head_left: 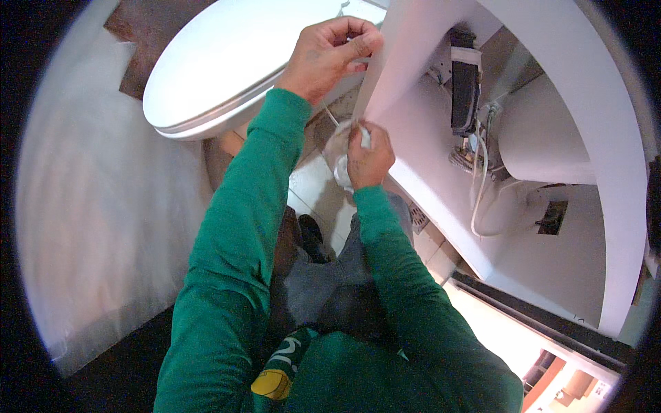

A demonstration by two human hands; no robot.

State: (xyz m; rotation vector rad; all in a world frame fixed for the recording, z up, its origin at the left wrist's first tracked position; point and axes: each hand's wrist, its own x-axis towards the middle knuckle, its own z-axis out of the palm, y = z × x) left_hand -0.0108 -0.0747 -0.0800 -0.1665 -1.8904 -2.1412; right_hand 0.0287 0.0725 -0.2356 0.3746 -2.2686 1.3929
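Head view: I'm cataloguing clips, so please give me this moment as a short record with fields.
Left hand: left hand raised, fingers curled beside the cabinet edge; contents unclear
Right hand: right hand lower, closed on a small white item, kind unclear
Right side: open white cabinet
Inside it: black boxy part, pale hose
Upper left: toilet with white lid down
Sleeves: green

Open cabinet (420,124), hose (474,215) looped inside, toilet (213,69) alongside
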